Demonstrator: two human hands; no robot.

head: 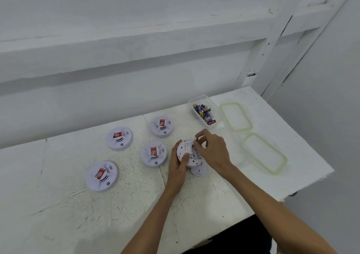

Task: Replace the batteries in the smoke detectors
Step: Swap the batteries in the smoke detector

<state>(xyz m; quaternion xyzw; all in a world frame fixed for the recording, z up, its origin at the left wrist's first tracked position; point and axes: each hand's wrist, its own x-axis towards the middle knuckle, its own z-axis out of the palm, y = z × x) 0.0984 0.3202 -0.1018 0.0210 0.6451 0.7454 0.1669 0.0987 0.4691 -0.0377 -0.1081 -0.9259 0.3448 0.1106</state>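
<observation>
A person's left hand [178, 166] grips an upturned smoke detector [187, 149] above a white tabletop [58, 205], thumb pressed on its flat, label-printed back and fingers wrapped round the circular rim. The right hand [212, 150] arches over the same disc, its fingertips drawn together at the recessed bay near the upper edge. Whether they pinch a battery, a part of the casing or nothing cannot be told at this size. Just below the held unit, a loose round plate [199, 171] of pale plastic lies flat and is partly hidden by it. Four more domed, pale lilac units sit face up to the left, each with a red sticker across its raised, slotted centre: the rear-left detector [119, 137], the rear-right detector [162, 126], the middle detector [153, 154] just beside the left hand, and the front-left detector [102, 175]. Beyond the hands stands a clear rectangular tub [213, 107] with rounded corners, holding a jumble of cylindrical batteries [204, 112] in blue, black and gold wrappers. To its right lie two transparent lids, each edged with a yellow-green seal: the far lid [236, 117] near the tub and the near lid [265, 153] closer to the table's right edge. The tabletop's paint is rough, cracked and stippled. The boarded wall [136, 39] behind is painted the same white.
</observation>
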